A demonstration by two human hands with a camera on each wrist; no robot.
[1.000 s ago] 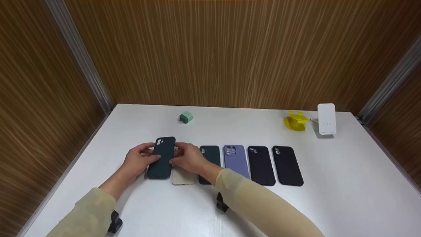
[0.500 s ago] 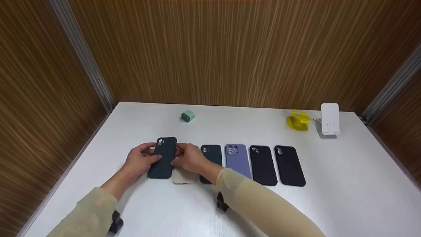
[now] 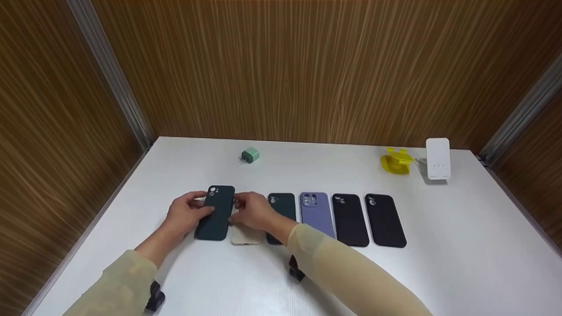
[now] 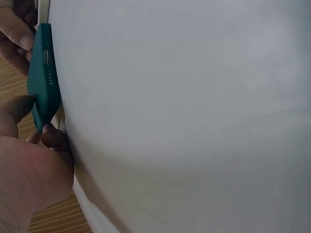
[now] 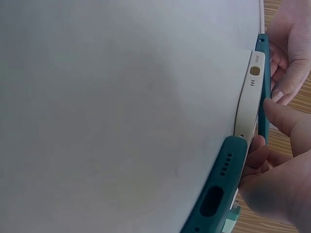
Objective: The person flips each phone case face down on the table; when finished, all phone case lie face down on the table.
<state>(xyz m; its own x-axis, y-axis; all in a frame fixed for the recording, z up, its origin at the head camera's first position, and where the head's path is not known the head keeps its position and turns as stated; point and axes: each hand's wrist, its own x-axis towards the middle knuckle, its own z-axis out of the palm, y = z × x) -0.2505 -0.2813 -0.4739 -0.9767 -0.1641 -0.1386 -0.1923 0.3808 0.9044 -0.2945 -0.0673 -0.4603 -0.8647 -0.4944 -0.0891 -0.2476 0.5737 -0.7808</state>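
At the left end of a row of phone cases, both hands hold a dark green phone case [image 3: 216, 224], camera cutouts at its far end. My left hand [image 3: 186, 213] grips its left side, thumb on the back. My right hand [image 3: 254, 211] pinches its right edge and covers part of a cream phone case [image 3: 246, 238]. In the left wrist view the green case [image 4: 43, 73] lies close to the tabletop; whether it fully touches, I cannot tell. The right wrist view has the cream case [image 5: 249, 97] between it and another green case [image 5: 226, 170].
Rightward in the row lie a second green case [image 3: 283, 204], a lilac case [image 3: 317, 217] and two black cases [image 3: 350, 221]. Behind stand a green plug charger [image 3: 250, 155], a yellow stand [image 3: 396, 162] and a white phone-shaped stand [image 3: 438, 159]. Wood-grain panels [image 3: 281, 70] enclose the white table.
The held green case has come slightly down and toward the person, with both hands still on it. The head view has shifted a little; the other cases have not moved.
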